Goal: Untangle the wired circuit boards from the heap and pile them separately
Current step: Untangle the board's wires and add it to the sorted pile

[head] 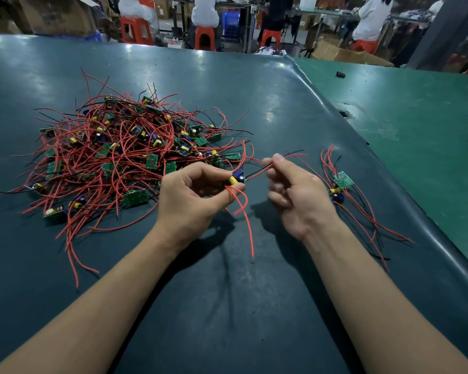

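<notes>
Your left hand (193, 194) pinches one board (237, 178); your right hand (292, 188) pinches its wires (257, 172). Pull hard and the heap (125, 149) could drag along.

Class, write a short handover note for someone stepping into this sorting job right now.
Left hand pinches one circuit board just right of the heap. Right hand pinches that board's wires. Sorted pile lies to the right, only a couple of boards so far. Done: very little. Left: free this board, add it to the pile, then work through nearly the whole heap.
</notes>
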### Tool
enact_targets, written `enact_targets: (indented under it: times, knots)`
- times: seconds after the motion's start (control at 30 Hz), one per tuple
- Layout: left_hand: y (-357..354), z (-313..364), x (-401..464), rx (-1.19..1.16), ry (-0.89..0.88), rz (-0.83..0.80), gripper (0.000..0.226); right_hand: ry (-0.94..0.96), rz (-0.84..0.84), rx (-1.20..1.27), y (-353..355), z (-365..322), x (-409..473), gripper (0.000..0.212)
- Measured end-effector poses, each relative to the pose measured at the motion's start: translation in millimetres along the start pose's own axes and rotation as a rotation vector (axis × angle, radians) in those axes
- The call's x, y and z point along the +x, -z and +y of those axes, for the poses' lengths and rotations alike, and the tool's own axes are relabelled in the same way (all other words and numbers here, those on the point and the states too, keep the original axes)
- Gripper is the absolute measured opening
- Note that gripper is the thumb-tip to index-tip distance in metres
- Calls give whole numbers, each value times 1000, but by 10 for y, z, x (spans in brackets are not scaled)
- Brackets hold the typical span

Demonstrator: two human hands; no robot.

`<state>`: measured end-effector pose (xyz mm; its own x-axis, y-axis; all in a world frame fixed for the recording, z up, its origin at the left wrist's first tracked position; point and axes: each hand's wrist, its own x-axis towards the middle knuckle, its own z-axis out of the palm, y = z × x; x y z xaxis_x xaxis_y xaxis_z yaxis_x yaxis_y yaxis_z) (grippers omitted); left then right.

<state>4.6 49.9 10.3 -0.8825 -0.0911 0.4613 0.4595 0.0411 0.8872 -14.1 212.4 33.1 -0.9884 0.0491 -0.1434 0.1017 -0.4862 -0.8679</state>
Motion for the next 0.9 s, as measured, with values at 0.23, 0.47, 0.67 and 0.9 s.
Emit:
enact_targets:
  times: [0.23,0.47,0.67,0.9]
  knots:
    - [-8,37,-8,-13,9,-9,21,9,177,231,182,-197,101,24]
    - [58,22,80,-29,-29,285,21,-46,-57,-2,58,-10,17,40]
    - [8,-13,11,109,-81,104,24,-73,-179,-79,-153,245,-40,17]
    - [1,-23,-12,127,-112,14,21,-27,-68,48,-23,89,29,6]
